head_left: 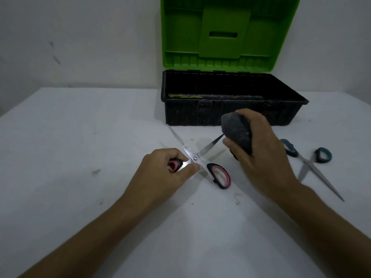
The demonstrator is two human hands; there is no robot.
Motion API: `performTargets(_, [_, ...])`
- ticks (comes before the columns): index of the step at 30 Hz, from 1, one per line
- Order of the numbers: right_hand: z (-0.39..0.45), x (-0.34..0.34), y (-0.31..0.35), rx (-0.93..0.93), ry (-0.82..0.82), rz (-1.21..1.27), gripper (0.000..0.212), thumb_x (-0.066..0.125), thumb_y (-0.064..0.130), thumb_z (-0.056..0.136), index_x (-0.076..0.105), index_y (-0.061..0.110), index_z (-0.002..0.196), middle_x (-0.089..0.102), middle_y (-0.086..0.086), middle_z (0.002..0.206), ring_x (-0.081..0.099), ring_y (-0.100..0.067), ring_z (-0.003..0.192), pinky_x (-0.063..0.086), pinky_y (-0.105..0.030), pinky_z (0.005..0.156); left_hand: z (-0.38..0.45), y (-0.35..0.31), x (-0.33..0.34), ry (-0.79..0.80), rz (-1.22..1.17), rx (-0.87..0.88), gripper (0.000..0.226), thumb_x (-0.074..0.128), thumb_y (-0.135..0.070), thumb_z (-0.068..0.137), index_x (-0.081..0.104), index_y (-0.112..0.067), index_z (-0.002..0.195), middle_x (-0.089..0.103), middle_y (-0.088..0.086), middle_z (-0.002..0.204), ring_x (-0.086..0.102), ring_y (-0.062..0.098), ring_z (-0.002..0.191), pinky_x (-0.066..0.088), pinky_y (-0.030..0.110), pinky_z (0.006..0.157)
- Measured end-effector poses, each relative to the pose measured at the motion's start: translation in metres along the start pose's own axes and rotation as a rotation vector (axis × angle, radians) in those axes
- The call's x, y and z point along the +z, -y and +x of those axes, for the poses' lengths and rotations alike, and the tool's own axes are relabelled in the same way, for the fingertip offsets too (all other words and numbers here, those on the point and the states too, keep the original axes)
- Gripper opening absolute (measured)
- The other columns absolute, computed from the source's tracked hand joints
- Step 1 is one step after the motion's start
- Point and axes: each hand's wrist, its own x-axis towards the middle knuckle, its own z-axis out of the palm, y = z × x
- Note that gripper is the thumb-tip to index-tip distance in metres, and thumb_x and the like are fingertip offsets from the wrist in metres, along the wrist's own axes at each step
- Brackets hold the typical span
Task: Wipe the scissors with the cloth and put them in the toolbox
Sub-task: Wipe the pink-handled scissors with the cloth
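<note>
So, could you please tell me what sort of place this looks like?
Probably a plain makeshift work spot indoors, not a fitted workshop: a table under a stained white cover, a bare white wall behind it, and an open green-lidded toolbox.

The black plastic toolbox with raised green lid [230,109] stands at the back of the white tabletop [80,157]. Before it lie the red-and-black-handled scissors [197,159], blades spread; the blue-handled scissors [309,163] lie to their right.
</note>
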Motion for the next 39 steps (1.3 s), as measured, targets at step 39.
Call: performTargets(39, [-0.010, -0.001, 0.002, -0.470, 0.040, -0.177, 0.056, 0.071, 0.021, 0.076, 0.057, 0.021, 0.130, 0.042, -0.006, 0.112, 0.043, -0.010, 0.091, 0.048, -0.019, 0.069, -0.004, 0.000, -0.006, -0.142, 0.054, 0.059, 0.023, 0.068, -0.037, 0.086, 0.071, -0.020, 0.072, 0.061, -0.011, 0.060, 0.055, -0.001, 0.056, 0.040, 0.007, 0.052])
